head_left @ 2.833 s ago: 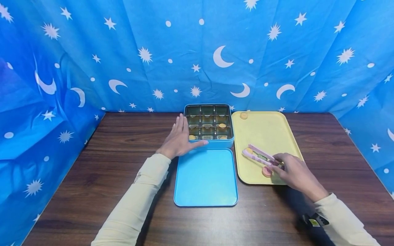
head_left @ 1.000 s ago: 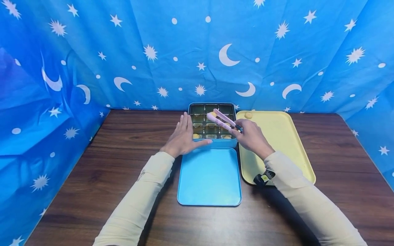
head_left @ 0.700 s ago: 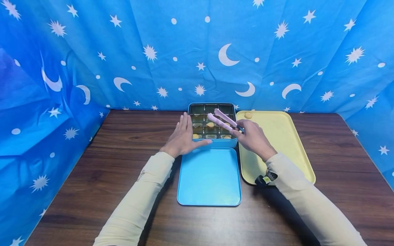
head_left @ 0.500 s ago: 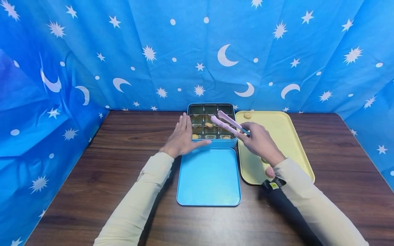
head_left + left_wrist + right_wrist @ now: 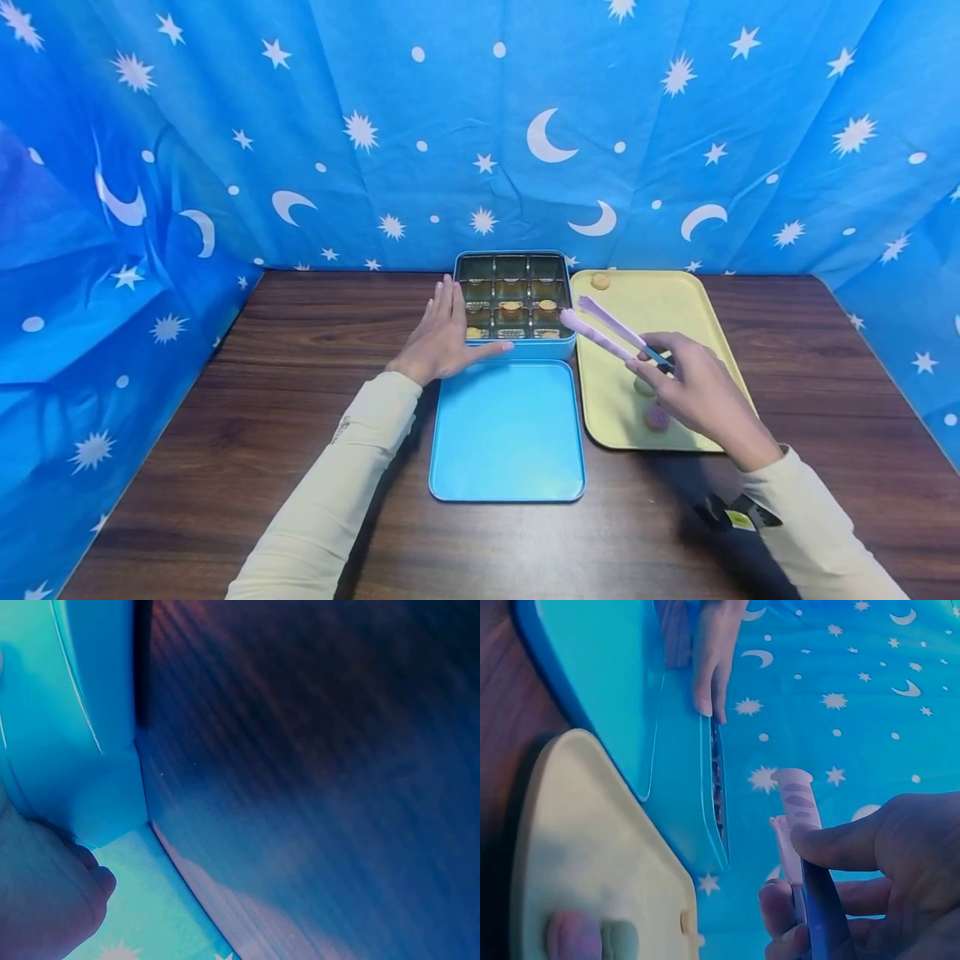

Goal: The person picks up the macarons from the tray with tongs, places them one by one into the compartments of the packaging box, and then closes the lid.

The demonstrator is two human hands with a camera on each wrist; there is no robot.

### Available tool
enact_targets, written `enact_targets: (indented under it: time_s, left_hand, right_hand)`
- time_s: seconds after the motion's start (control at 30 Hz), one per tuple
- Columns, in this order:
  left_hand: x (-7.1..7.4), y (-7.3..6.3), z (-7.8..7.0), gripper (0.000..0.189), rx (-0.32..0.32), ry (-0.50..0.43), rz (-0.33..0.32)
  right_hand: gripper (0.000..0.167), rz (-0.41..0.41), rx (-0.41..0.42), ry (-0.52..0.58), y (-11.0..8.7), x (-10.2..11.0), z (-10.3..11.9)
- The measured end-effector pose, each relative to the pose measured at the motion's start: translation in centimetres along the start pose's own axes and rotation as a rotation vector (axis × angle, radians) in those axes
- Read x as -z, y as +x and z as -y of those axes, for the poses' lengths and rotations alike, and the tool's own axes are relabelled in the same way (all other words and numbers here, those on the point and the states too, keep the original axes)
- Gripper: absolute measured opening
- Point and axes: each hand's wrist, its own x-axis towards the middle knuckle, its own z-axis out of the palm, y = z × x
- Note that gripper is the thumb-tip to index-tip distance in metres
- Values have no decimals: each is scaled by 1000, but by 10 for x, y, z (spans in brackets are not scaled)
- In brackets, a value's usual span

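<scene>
Pink tongs spread wide beside the blue tin

And there they are, tongs up above the left part of the yellow tray, tips apart and pointing left, right by the tin's near right corner! The right hand has a firm grasp of them, thumb on one side, fingers curled round the other. Across to the left hand, and it's touching, not clutching: fingers straight along the tin's left side, thumb stretched along the near side. Inside the divided insert, four golden biscuits: left and right in the nearest row, centre and right in the row behind! Just on the near side, the blue lid lies on the dark wooden bench. Over on the tray, one yellow biscuit sits at the far left corner; down at the near end it's a pink biscuit, with a pale green biscuit just beside it. Cream sleeves on both arms, a black band at the right wrist, and behind it all, blue cloth splashed with white stars and moons!
</scene>
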Motion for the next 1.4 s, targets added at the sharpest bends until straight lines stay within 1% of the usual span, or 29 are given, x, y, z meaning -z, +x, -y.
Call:
enact_targets:
  time_s: [0.17, 0.37, 0.6, 0.83, 1.03, 1.4]
  left_hand:
    - [0, -2, 0, 131, -4, -11, -5]
    - [1, -3, 1, 131, -14, -8, -12]
    - [0, -5, 1, 132, -8, -11, -7]
    - [-1, -4, 1, 131, -14, -14, -12]
    - [-1, -3, 0, 130, -20, -15, -14]
    - [0, -1, 0, 130, -17, -15, -13]
  right_hand:
    - [40, -19, 11, -43, -19, 9, -12]
    - [33, -32, 21, -123, -36, 14, -28]
    - [34, 1, -19, -176, -51, 13, -46]
    - [36, 35, -30, -212, -56, 13, -60]
    - [28, 45, -26, -219, -58, 13, -65]
    - [29, 78, -42, -238, -56, 13, -72]
